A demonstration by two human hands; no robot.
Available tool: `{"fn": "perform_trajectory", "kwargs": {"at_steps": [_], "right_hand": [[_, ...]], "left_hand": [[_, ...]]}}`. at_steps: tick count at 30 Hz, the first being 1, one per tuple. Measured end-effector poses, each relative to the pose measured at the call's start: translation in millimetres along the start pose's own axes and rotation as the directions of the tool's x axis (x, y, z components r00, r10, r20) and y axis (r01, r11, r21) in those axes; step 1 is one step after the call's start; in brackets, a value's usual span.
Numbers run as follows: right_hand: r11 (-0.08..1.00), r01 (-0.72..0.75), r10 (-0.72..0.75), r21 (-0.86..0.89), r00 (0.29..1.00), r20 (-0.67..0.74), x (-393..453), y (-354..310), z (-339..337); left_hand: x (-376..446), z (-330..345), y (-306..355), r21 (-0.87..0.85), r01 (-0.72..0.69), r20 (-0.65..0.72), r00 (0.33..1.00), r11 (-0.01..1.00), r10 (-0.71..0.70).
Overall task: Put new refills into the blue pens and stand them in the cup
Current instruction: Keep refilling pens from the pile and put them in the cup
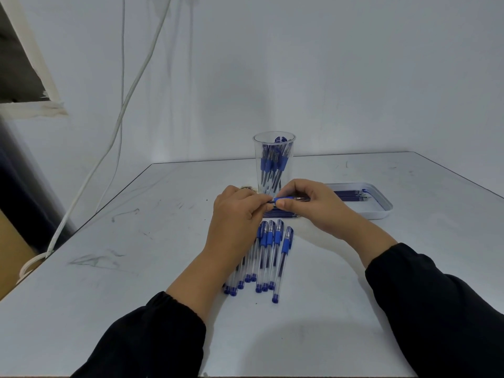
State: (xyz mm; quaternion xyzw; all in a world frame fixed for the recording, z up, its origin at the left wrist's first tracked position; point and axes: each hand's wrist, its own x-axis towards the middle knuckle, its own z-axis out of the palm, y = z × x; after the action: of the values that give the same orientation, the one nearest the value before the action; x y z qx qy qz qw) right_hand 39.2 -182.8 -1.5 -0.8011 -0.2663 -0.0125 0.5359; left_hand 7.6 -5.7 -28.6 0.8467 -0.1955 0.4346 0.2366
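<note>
My left hand (pixel 237 211) and my right hand (pixel 308 203) meet over the middle of the table, both pinching one blue pen (pixel 286 199) held level between them. Behind the hands stands a clear plastic cup (pixel 274 148) with several blue pens upright in it. Under the hands lies a small bundle of dark refills (pixel 281 214). Nearer to me, several blue pens (pixel 270 255) with clear barrels lie side by side, partly hidden by my left wrist.
A white tray (pixel 381 211) with several refills (pixel 351 195) sits at the right of the grey table (pixel 136 268). White cables (pixel 120 110) hang down the wall at the left. The table's left edge runs diagonally.
</note>
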Motion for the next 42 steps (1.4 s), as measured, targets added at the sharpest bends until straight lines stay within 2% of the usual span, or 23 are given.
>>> {"fn": "perform_trajectory", "kwargs": {"at_steps": [4,7,11,18,21,24,29,35,39,42], "right_hand": [[0.983,-0.079,0.083,0.168,0.996,-0.018,2,1,-6],[0.920,-0.052,0.109,0.389,0.986,-0.127,3,0,-13],[0.857,0.028,0.154,0.514,0.939,-0.307,7,-3,-17],[0.852,0.284,0.099,0.440,0.739,-0.667,20,-17,-44],[0.863,0.332,0.069,0.380,0.667,-0.741,39,-28,-57],[0.901,0.328,0.007,0.285,0.645,-0.765,63,-36,-63],[0.978,0.190,-0.076,0.083,0.703,-0.707,97,-37,-53],[0.989,0.063,-0.131,-0.137,0.808,-0.575,111,-35,-34],[0.925,-0.038,-0.131,-0.379,0.902,-0.411,113,-34,-28],[0.799,-0.103,-0.139,-0.592,0.927,-0.348,111,-34,-24]], "left_hand": [[3,-1,-4,0.045,0.010,-0.014,1.000,0.999,-0.009],[3,-4,-5,0.020,0.051,-0.018,0.999,0.999,-0.050],[7,-6,-4,-0.018,0.164,-0.010,0.986,0.986,-0.164],[34,-7,-21,0.037,0.340,0.108,0.934,0.940,-0.342],[55,3,-27,0.028,0.423,0.233,0.878,0.906,-0.418],[73,19,-29,-0.025,0.527,0.350,0.801,0.849,-0.487],[89,34,-31,-0.178,0.637,0.401,0.743,0.750,-0.536],[92,41,-28,-0.246,0.609,0.386,0.775,0.754,-0.500],[92,43,-30,-0.241,0.604,0.360,0.783,0.760,-0.507],[91,43,-29,-0.250,0.602,0.357,0.785,0.758,-0.506]]}}
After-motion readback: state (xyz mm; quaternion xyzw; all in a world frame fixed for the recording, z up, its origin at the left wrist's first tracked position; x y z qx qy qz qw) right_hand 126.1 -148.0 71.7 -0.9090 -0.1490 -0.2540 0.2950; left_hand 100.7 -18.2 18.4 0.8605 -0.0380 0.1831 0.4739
